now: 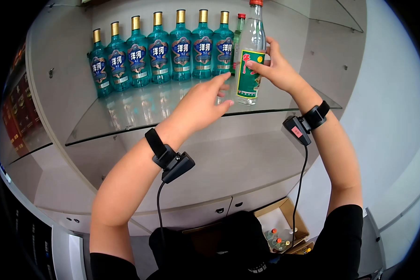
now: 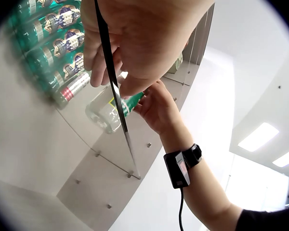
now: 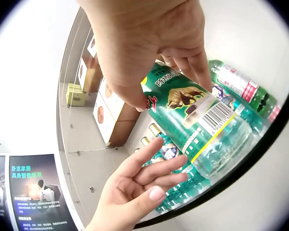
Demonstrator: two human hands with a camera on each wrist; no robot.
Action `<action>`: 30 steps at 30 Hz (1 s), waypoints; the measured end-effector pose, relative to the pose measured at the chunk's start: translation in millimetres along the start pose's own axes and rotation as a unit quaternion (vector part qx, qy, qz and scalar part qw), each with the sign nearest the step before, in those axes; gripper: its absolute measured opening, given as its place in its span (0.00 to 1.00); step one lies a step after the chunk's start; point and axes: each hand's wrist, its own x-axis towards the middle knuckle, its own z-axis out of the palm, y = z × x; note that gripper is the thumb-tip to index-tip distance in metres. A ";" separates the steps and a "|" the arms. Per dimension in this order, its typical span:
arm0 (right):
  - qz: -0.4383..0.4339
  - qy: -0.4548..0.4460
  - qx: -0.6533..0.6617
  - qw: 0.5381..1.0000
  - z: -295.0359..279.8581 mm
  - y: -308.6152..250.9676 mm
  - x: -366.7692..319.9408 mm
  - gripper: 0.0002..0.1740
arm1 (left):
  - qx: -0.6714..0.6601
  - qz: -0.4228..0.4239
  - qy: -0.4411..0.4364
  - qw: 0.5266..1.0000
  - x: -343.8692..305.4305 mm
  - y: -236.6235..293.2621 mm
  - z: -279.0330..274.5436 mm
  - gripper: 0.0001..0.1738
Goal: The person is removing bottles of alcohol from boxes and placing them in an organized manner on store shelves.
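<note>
- From my post I see the clear bottle [image 1: 253,46] with the green label and red cap roughly upright near the front edge of the glass shelf [image 1: 95,123], right of the middle; whether its base touches the glass, I cannot tell.
- The right hand [image 1: 277,70] grips it around the label, thumb across the front and fingers behind — I judge this body hold gives control while leaving the neck and base free.
- The left hand [image 1: 204,103] holds nothing; its fingers are loosely bent, thumb apart, just beside the bottle, which I read as readiness to steady it.
- Seven teal bottles [image 1: 158,49] with gold caps line the back of the shelf, from near its back left corner towards the right, labels outward, presumably so they read from the front.
- A slim green bottle [image 1: 237,44] with a red cap stands at the row's right end, partly hidden by the clear one.
- All these bottles are capped; I can make out no liquid level in the clear one, and the teal glass hides its fill.
- Below, an open cardboard box [image 1: 301,224] contains several bottles [image 1: 279,241] bunched at its near edge — caps red and yellowish, contents too small to judge.
</note>
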 end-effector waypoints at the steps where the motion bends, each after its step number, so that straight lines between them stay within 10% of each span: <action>1: 0.000 0.003 -0.021 1.000 -6.9 -1.5 -0.1 0.58 | 0.003 -0.006 -0.007 1.000 -0.2 1.9 -0.8 0.35; 15: 0.162 -0.007 -0.268 0.950 -62.4 36.0 57.8 0.63 | 0.035 0.046 -0.025 0.998 -1.3 -1.6 0.1 0.12; 30: 0.032 -0.031 -0.445 0.894 -91.0 35.2 95.1 0.33 | 0.045 0.055 -0.013 0.997 -3.5 -2.6 3.9 0.09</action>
